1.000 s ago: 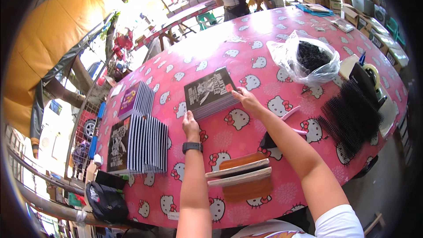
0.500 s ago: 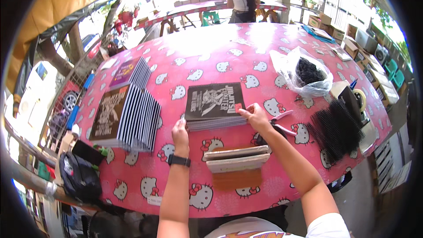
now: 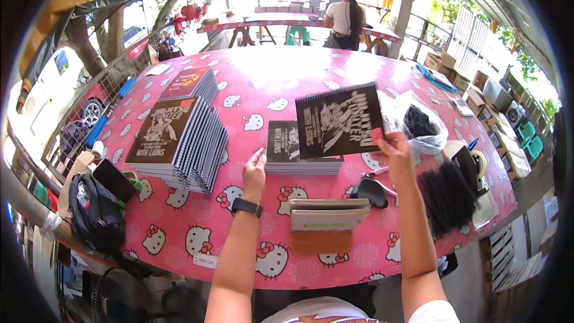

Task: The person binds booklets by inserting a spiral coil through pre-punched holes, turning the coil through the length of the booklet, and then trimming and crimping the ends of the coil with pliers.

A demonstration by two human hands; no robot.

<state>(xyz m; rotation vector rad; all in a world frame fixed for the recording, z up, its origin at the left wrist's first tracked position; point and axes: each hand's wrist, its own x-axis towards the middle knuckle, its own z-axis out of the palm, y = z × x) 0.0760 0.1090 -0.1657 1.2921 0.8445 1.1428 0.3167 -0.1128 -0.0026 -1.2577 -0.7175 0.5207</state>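
My right hand (image 3: 393, 148) pinches the lower right corner of a black-covered notebook (image 3: 341, 121), which carries a pale figure drawing and a small red label. It hangs tilted above a low stack of matching notebooks (image 3: 286, 149) and partly hides it. At the stack's left edge is my left hand (image 3: 255, 170), fingers stretched upward with nothing in them; whether they touch the stack I cannot tell. To the left stands a taller pile of spiral-bound notebooks (image 3: 156, 131) with the same dark cover. Pink-handled pliers (image 3: 390, 190) lie below my right hand.
Nearby are a wooden block holder (image 3: 323, 242), a bundle of black spiral coils (image 3: 448, 194), a plastic bag (image 3: 431, 134), a tape roll (image 3: 480, 164), purple-covered books (image 3: 185, 82) and a black bag (image 3: 95, 212). Two people sit around a far table (image 3: 233, 25).
The top notebook has come up off the middle stack in my right hand, swinging right and tilting. My left hand stays beside the stack. The whole view has shifted slightly.
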